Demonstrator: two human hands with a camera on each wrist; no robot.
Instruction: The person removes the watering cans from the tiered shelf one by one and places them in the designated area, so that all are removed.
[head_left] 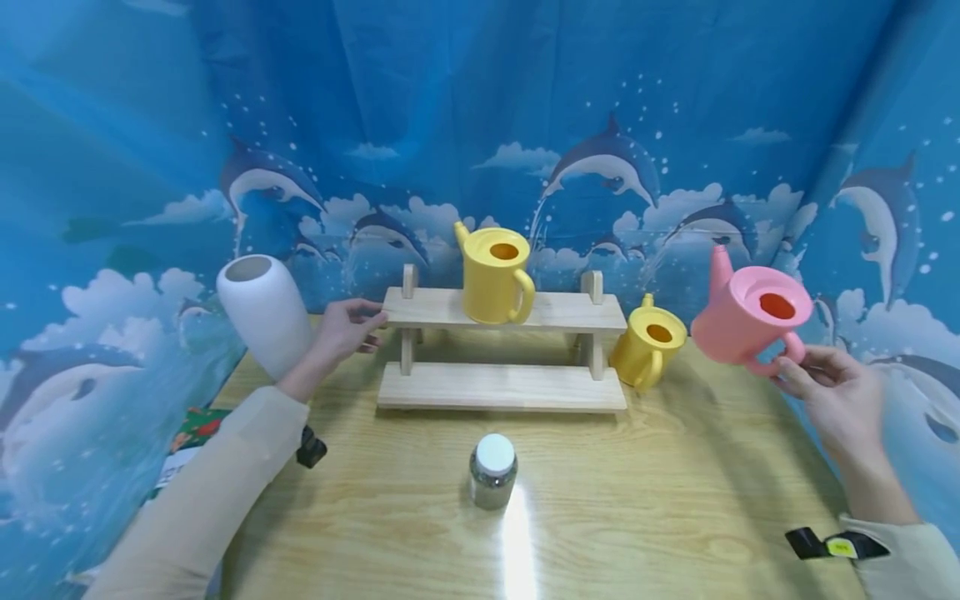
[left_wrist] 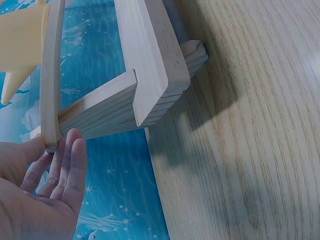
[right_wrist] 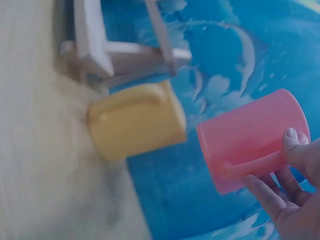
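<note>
My right hand [head_left: 840, 392] grips the handle of a pink watering can [head_left: 738, 321], held up off the table at the right, its spout pointing up. In the right wrist view the thumb lies on top of the handle and the fingers under it. With thumb and fingers, my left hand [head_left: 347, 335] pinches the left end of the upper board of a two-tier wooden shelf [left_wrist: 51, 85]. On that board stands a yellow watering can [head_left: 487, 279]. Another yellow watering can [right_wrist: 137, 122] is on the table by the shelf's right end.
A white vase [head_left: 266, 312] leans behind my left forearm. In front of the shelf stands a glass jar [head_left: 492, 479] with a white lid. The wooden table [head_left: 615, 500] is bordered by blue dolphin-print curtains [head_left: 420, 100] at the back and sides.
</note>
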